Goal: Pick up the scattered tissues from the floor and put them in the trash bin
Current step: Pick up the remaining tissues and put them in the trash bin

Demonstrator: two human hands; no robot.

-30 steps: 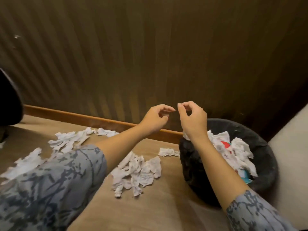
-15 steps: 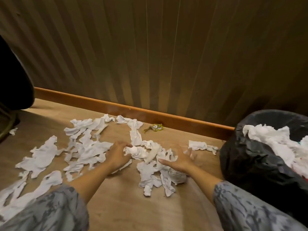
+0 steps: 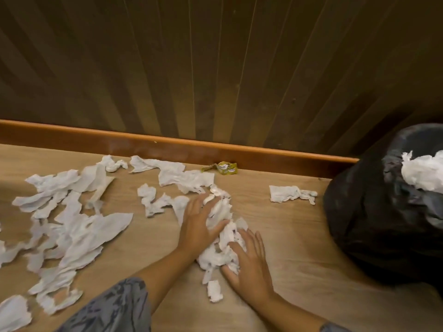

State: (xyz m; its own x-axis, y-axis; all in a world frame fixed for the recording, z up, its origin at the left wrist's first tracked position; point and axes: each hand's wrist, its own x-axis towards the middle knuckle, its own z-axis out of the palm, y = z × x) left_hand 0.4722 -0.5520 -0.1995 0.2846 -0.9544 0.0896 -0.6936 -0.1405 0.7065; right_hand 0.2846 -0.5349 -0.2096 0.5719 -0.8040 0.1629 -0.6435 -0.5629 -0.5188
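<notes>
White torn tissues lie scattered over the wooden floor, with a large spread (image 3: 72,224) at the left. In the middle, a bunched heap of tissues (image 3: 221,245) is squeezed between my two hands. My left hand (image 3: 197,227) presses on its left side, thumb dug into the paper. From the right, my right hand (image 3: 250,262) cups it with fingers spread. The trash bin (image 3: 359,212), lined with a black bag, stands at the right and holds white tissues (image 3: 422,173). One lone tissue (image 3: 287,194) lies between the heap and the bin.
A yellow wrapper (image 3: 223,168) lies against the orange skirting board (image 3: 143,144) below the dark striped wall. More tissues (image 3: 175,176) lie near the skirting. A small scrap (image 3: 214,291) sits just below the heap.
My hands came down from over the bin to the floor. They have since drawn together, bunching the loose middle tissues into one heap. The view shifted left and down.
</notes>
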